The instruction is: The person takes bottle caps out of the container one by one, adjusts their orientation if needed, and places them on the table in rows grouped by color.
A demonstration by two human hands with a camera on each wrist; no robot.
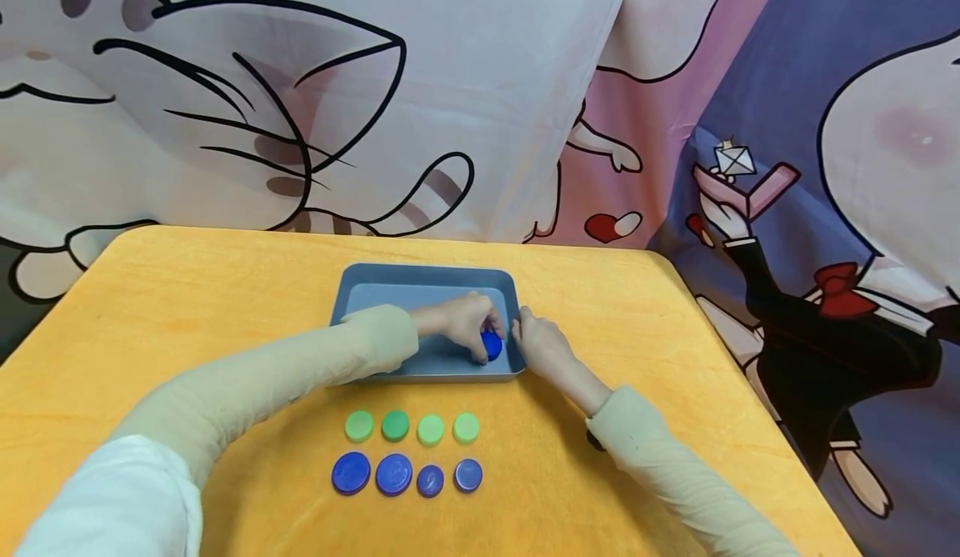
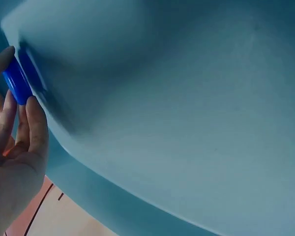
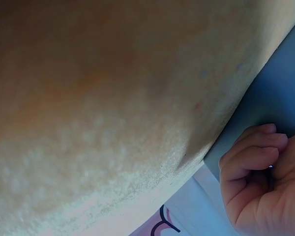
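My left hand (image 1: 468,323) is inside the blue-grey tray (image 1: 435,376), near its right end. Its thumb and fingers pinch a blue bottle cap (image 1: 492,345). In the left wrist view, this blue cap (image 2: 17,82) stands on edge between the fingertips, and its reflection shows on the tray's smooth surface. At the tray's right wall, my right hand (image 1: 546,344) grips the rim. The right wrist view has the fingers (image 3: 250,157) curled beside the tray's outer wall; the thumb's contact is hidden there.
In front of the tray, green bottle caps (image 1: 395,425) form a row on the yellow tabletop (image 1: 225,307). Blue bottle caps (image 1: 393,474) of differing sizes line up nearer to me. A printed cartoon curtain (image 1: 510,107) hangs behind the table.
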